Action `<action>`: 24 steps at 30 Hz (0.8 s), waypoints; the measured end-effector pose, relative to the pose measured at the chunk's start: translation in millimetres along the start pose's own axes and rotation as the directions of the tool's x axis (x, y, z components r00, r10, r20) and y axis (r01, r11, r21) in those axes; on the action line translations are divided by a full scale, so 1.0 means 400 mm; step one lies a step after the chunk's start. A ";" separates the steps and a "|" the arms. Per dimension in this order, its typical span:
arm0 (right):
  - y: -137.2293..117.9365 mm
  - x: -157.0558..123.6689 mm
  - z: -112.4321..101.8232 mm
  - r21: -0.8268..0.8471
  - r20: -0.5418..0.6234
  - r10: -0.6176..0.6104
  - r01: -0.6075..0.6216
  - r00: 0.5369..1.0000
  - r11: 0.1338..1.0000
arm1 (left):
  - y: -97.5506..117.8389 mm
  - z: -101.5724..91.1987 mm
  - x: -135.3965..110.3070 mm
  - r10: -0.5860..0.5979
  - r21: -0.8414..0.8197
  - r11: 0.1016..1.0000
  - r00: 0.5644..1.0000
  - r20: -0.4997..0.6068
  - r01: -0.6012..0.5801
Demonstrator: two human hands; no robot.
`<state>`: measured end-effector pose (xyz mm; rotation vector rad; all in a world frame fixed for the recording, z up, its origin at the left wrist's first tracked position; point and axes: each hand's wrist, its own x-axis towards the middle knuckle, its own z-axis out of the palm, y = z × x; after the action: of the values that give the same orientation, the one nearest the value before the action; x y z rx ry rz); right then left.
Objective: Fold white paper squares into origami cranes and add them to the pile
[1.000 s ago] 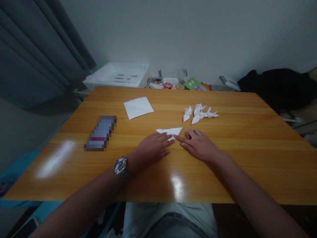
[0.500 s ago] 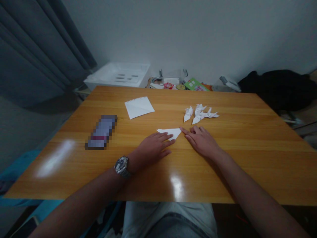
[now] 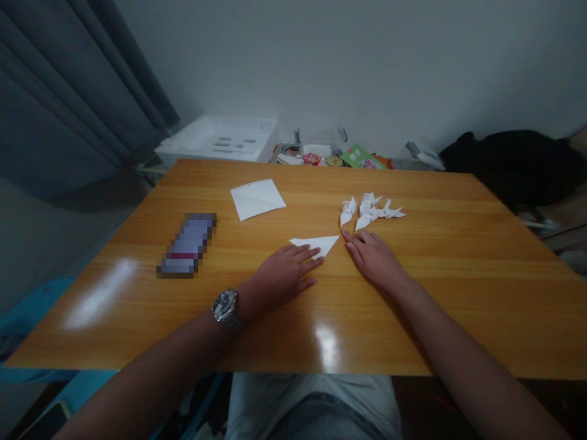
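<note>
1. Nearest, at the bottom of the view, the person's lap in pale trousers (image 3: 312, 406) sits just behind the near edge of an orange-brown wooden table (image 3: 440, 311). Both forearms reach forward across it.
2. The left hand (image 3: 280, 276), with a metal wristwatch (image 3: 225, 309) on its wrist, lies palm down near the middle of the table. Its fingers (image 3: 306, 252) are slightly spread, and their tips rest on the lower edge of a folded white paper triangle (image 3: 318, 243). They press on it without pinching.
3. The right hand (image 3: 375, 260) lies palm down just right of the triangle, with its fingers (image 3: 355, 241) close together. Their tips are at the triangle's right corner, though contact is hard to tell.
4. Farther on, right of centre, lies a small pile of what look like finished paper cranes (image 3: 369, 211). Left of centre lies a flat sheet of white notepaper (image 3: 257, 199), apparently unfolded. Farther left is a pixelated oblong (image 3: 186, 245), too blurred to name.
5. Beyond the far edge are a white plastic tray (image 3: 215, 139), a green booklet (image 3: 362, 157) and a black cloth (image 3: 513, 165).
</note>
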<state>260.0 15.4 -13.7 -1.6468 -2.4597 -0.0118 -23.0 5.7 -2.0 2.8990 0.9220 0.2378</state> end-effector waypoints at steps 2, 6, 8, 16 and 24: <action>0.004 -0.003 -0.003 0.043 -0.003 -0.002 0.002 1.000 0.999 | 0.000 0.000 0.001 0.002 0.000 1.000 1.000 0.005 -0.002; 0.002 -0.011 -0.014 0.096 -0.031 -0.064 0.067 0.997 0.993 | 0.000 0.001 0.001 0.001 0.001 1.000 1.000 0.011 -0.001; -0.002 -0.014 -0.019 0.116 -0.051 -0.128 0.133 0.991 0.984 | 0.001 0.001 0.001 0.000 -0.001 1.000 1.000 0.007 0.000; -0.007 -0.025 -0.017 0.144 0.068 -0.349 0.337 0.935 0.930 | -0.003 0.009 -0.003 0.016 -0.020 1.000 1.000 -0.024 -0.016; -0.014 -0.035 -0.023 0.186 0.111 -0.366 0.343 0.924 0.921 | 0.000 -0.005 -0.003 0.003 -0.052 0.999 1.000 -0.011 -0.004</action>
<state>261.5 -0.7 -6.1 -1.1537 -2.7499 0.2622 -24.6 5.1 -0.3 2.8550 0.8983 0.2733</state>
